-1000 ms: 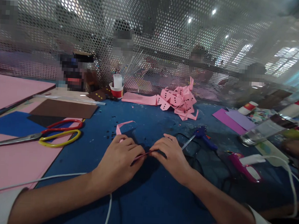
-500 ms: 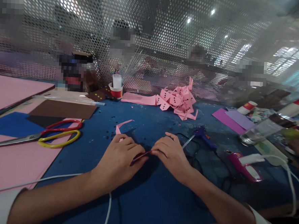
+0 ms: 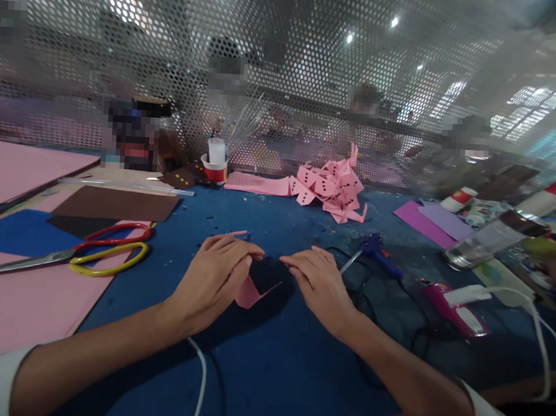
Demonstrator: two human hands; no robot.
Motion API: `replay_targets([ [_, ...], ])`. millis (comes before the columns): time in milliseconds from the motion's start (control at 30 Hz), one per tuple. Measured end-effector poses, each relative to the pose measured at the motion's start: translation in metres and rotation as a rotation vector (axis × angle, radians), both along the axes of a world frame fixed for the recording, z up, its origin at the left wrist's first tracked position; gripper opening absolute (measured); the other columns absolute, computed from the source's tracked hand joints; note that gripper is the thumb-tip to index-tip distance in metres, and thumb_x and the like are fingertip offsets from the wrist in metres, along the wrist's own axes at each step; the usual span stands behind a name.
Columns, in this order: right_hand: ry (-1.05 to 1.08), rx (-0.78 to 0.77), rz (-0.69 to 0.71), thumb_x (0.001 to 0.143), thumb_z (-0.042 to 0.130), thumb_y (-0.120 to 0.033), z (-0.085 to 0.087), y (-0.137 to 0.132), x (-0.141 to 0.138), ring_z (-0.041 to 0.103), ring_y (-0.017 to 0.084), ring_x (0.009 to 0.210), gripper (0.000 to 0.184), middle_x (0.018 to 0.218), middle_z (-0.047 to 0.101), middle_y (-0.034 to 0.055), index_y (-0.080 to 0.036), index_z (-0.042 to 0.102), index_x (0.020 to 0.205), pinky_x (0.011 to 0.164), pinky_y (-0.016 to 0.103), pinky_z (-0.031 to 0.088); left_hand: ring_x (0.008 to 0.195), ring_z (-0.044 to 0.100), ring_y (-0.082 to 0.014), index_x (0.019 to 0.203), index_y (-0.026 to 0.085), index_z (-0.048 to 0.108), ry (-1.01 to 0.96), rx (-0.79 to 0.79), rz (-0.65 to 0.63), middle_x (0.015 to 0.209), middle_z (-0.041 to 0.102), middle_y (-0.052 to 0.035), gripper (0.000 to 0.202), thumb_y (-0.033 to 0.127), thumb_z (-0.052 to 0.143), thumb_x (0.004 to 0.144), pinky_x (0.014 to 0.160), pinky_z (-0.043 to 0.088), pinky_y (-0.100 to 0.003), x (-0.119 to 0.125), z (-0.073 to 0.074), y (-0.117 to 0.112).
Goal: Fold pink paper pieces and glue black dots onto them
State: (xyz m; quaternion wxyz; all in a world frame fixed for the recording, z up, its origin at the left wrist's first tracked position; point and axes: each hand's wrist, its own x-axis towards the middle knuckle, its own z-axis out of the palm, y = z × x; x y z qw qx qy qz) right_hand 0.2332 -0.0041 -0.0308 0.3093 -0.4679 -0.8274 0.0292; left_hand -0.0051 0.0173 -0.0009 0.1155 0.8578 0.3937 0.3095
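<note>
My left hand (image 3: pixel 214 282) is closed on a small folded piece of pink paper (image 3: pixel 248 294). One thin, pointed end of the paper curls out below the fingers towards the right, and another bit shows above the knuckles; the middle is hidden in the hand. Across a small gap, my right hand (image 3: pixel 318 286) hovers over the blue table with its fingers pressed together. Nothing shows between its fingertips, and the paper's loose tip lies just below and left of them.
Scissors (image 3: pixel 110 248) lie left on coloured sheets. A pile of folded pink paper pieces with dark dots (image 3: pixel 331 183) sits at the back, beside a paper cup (image 3: pixel 215 168). To the right are a blue glue gun (image 3: pixel 381 255), a magenta glue gun (image 3: pixel 455 310), cables and a clear bottle (image 3: pixel 483 242).
My right hand has let go of the paper's tip. My left hand has turned over and moved slightly, so the paper now hangs below its fingers.
</note>
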Motion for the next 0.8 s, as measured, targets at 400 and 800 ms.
replay_targets([
  [400, 0.060, -0.080, 0.090, 0.101, 0.056, -0.027, 0.014, -0.017, -0.014, 0.060, 0.018, 0.099, 0.015, 0.099, 0.065, 0.0030, -0.023, 0.067, 0.110, 0.093, 0.037, 0.039, 0.115, 0.057, -0.0226, 0.096, 0.025, 0.069, -0.079, -0.068, 0.081, 0.114, 0.071, -0.0006, 0.034, 0.012, 0.038, 0.089, 0.103, 0.040, -0.040, -0.024, -0.013, 0.038],
  [800, -0.023, -0.094, 0.153, 0.097, 0.061, -0.030, 0.017, -0.022, -0.027, 0.056, 0.019, 0.105, 0.011, 0.106, 0.063, 0.0045, -0.021, 0.065, 0.100, 0.104, 0.041, 0.036, 0.110, 0.057, -0.0214, 0.086, 0.023, 0.069, -0.152, -0.075, 0.080, 0.109, 0.071, -0.0019, 0.029, 0.010, 0.043, 0.085, 0.098, 0.044, -0.038, -0.028, -0.019, 0.033],
])
